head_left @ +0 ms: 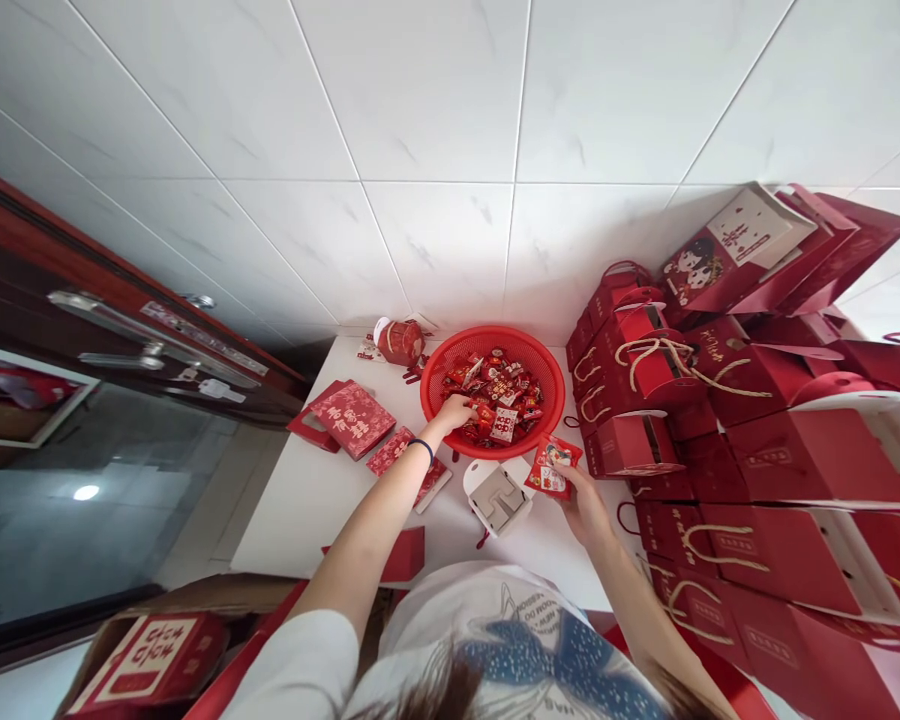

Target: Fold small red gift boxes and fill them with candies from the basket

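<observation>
My left hand [459, 411] reaches into a round red plastic basket [551, 360], its fingers closed at a red wrapped candy [484, 416]. Many more red-wrapped candies [506, 382] fill the basket. In my right hand [583, 502] is a red printed snack packet [551, 466], pinched between thumb and fingers just outside the basket's near right rim. An open small box [499, 500] with a grey-beige inside stands between my arms, in front of the basket. What lies under my left fingers is partly hidden.
Stacked red gift boxes [757, 470] with rope handles crowd the right side. Red patterned boxes [354, 418] and a red pouch [401, 342] lie left on the white table [285, 510]. A tiled wall [450, 240] stands behind; a door [120, 320] is at left.
</observation>
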`<move>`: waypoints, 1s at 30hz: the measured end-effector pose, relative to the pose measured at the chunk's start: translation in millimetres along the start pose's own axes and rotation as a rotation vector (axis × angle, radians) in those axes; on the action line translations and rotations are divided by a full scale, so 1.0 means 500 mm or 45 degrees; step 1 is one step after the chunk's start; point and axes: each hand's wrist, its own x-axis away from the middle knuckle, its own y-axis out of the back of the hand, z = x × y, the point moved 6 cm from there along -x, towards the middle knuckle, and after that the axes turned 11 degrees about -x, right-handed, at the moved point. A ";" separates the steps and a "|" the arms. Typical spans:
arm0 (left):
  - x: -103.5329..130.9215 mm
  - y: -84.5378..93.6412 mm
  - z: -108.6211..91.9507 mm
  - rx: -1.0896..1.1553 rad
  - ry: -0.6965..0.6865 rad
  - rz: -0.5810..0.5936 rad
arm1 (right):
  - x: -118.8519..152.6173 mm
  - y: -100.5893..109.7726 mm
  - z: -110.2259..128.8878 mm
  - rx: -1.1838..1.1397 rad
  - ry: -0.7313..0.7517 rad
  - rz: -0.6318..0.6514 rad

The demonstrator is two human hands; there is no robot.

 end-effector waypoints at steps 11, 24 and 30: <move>0.115 -0.001 -0.032 0.925 0.032 0.135 | 0.012 -0.007 -0.002 -0.073 -0.056 -0.006; 0.299 -0.100 -0.052 -0.406 -0.451 0.214 | 0.018 0.022 -0.003 -0.061 0.013 -0.033; 0.303 -0.112 -0.053 -0.856 -0.619 0.311 | 0.026 0.034 0.002 -0.010 0.048 -0.017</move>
